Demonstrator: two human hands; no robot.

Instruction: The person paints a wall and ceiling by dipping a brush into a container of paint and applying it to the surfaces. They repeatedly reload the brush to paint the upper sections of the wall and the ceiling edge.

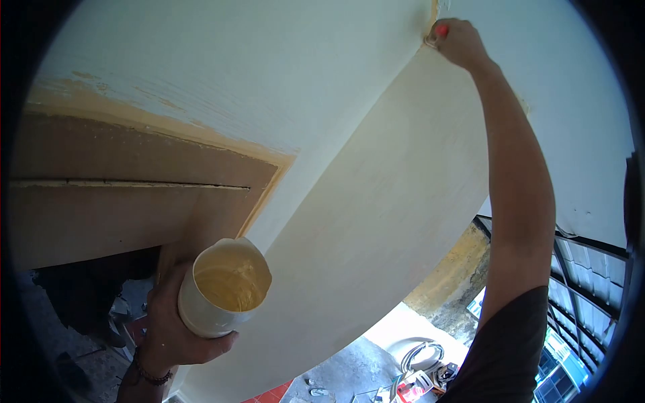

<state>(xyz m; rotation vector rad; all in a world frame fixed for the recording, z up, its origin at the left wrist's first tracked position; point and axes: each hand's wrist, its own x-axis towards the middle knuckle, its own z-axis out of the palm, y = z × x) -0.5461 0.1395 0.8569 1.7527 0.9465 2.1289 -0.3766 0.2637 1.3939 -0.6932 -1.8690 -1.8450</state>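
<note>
My left hand [176, 329] is wrapped round a white plastic tub [225, 322], cut unevenly along its rim and tilted toward me. Cream-yellow paint [232, 285] lies inside it. High at the upper right, my right hand [460, 43] is closed on a small paintbrush [441, 29] with a red handle. Its working end meets the corner where the wall [396, 154] joins the pale surface above; the hand partly hides the bristles. Fresh cream-yellow colour runs along that corner beside the brush.
A brown door frame [134, 151] edged with a yellowish painted band [201, 134] fills the left. Far below, a coiled hose [423, 352], red tiles [272, 393] and assorted items lie on the ground. A dark metal roof frame [591, 245] stands at right.
</note>
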